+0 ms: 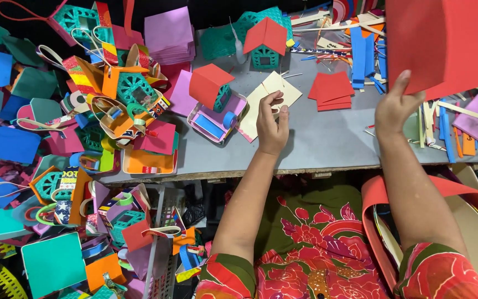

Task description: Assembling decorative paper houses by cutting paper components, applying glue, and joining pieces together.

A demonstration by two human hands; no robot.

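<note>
My right hand (395,108) pinches the near edge of a large red foam sheet (449,44), raised at far right. My left hand (272,124), fingers curled, pinches a thin stick over the cream card (266,94) on the grey table (327,144). The sheet looks light and floppy, best held at its edge.

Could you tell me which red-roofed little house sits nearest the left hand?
The one with the purple base, just left of the left hand; the teal house stands farther back.

a grey table (327,147) bears small paper houses (215,102), red squares (332,90), cream sheets (269,99) and coloured strips (363,58).
</note>
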